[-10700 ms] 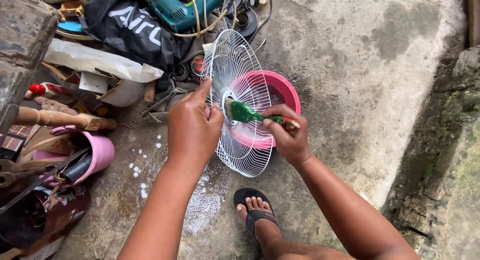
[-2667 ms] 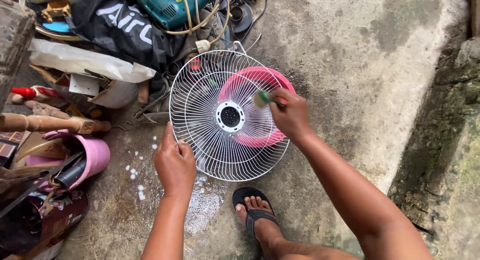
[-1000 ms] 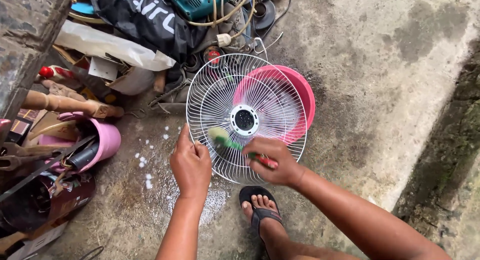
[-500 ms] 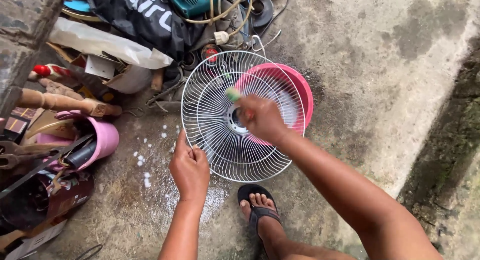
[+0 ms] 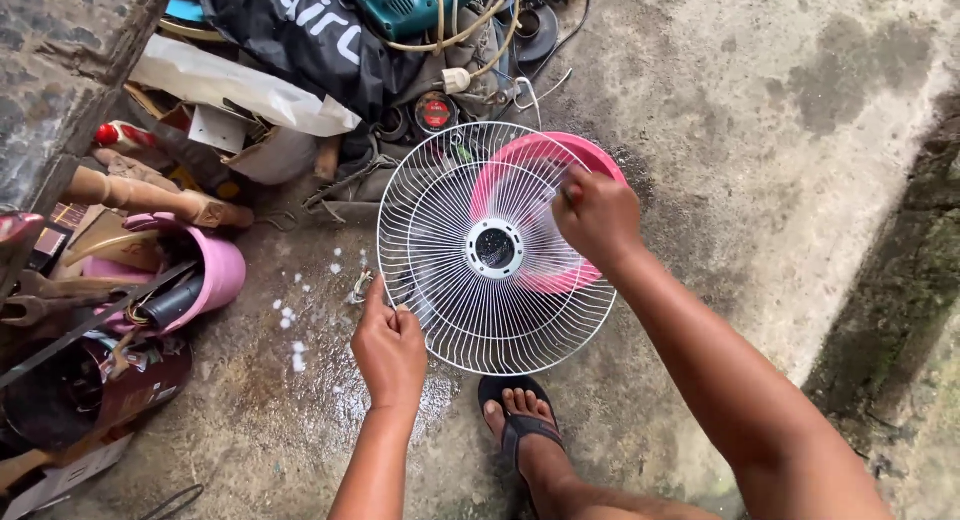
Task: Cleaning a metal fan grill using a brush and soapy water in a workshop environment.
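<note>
Fan guard (image 5: 480, 280) got a scrub over the pink basin (image 5: 590, 160).

It stood tilted on the wet concrete floor (image 5: 750, 100), leaning on the basin's rim. The left hand (image 5: 390, 350) pinched its lower edge to keep it up. The right hand (image 5: 597, 215) was curled shut on the wires near the top; any brush inside stayed hidden. Scrubbing looked underway, and the next stroke needed a steady hold.

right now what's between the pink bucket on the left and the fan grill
In the head view, only wet concrete floor with white flecks separates the pink bucket from the fan grill, whose rim the left hand grips.
</note>
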